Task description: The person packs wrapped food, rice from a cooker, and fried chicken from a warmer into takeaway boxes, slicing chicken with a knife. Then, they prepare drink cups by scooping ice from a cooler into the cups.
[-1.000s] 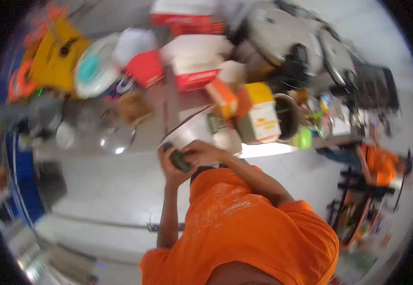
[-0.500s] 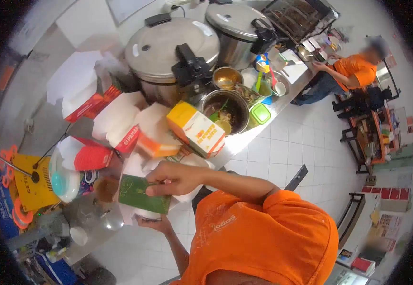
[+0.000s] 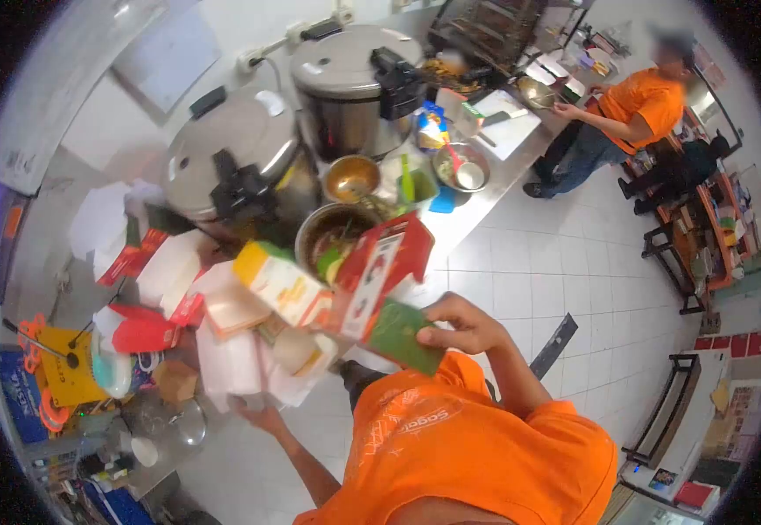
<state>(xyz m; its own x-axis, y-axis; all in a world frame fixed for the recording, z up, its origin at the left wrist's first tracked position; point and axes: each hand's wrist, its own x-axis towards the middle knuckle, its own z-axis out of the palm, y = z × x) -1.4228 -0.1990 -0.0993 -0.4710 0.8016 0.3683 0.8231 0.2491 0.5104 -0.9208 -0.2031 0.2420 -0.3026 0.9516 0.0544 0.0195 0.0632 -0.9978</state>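
My right hand (image 3: 463,324) pinches the green side (image 3: 406,337) of a carton, between thumb and fingers. The red part of the carton (image 3: 389,254), with a white strip, tilts up and away from the hand, above the counter's front edge. My left hand (image 3: 262,416) is low at the counter's front edge, fingers loosely extended next to a white open box (image 3: 230,363); its fingertips are partly hidden. A yellow and white carton (image 3: 280,284) and a pale open box (image 3: 227,297) stand between the hands and the cookers.
Two large steel cookers (image 3: 231,153) (image 3: 356,79) stand at the back. Near them are a pot (image 3: 315,236), a brass-coloured bowl (image 3: 350,179) and a bowl with a red spoon (image 3: 461,166). A person in orange (image 3: 634,109) stands farther along the counter.
My right hand has moved right with the green piece, and a red carton part now shows with it. My left hand has come away from beneath the green piece. The view has shifted.
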